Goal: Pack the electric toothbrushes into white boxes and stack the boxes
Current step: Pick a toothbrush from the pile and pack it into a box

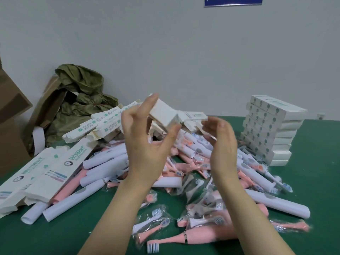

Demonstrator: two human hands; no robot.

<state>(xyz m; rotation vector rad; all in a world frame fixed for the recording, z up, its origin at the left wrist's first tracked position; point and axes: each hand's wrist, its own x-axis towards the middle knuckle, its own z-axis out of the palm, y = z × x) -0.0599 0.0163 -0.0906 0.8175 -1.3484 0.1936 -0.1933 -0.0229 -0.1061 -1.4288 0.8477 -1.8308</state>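
Step in hand: forming a box. Left grip [147, 144] pinches a white box [163, 115] between thumb and fingers, raised above the toothbrush pile [191, 173]. Right grip [220, 144] hovers just beside it, fingers loosely curved, holding nothing. Next move, judged: square the box, then load a toothbrush. Stack [272, 129] stands right of the pile.

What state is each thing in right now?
white box, held up off the table, tilted.
left hand, grips the white box between thumb and fingers.
right hand, fingers curled beside the box's end; contact unclear.
box stack, closed boxes, piled at the right, slightly staggered.
flat boxes, not assembled, lying at the left.
toothbrushes, unpacked, loose heap on the green table.
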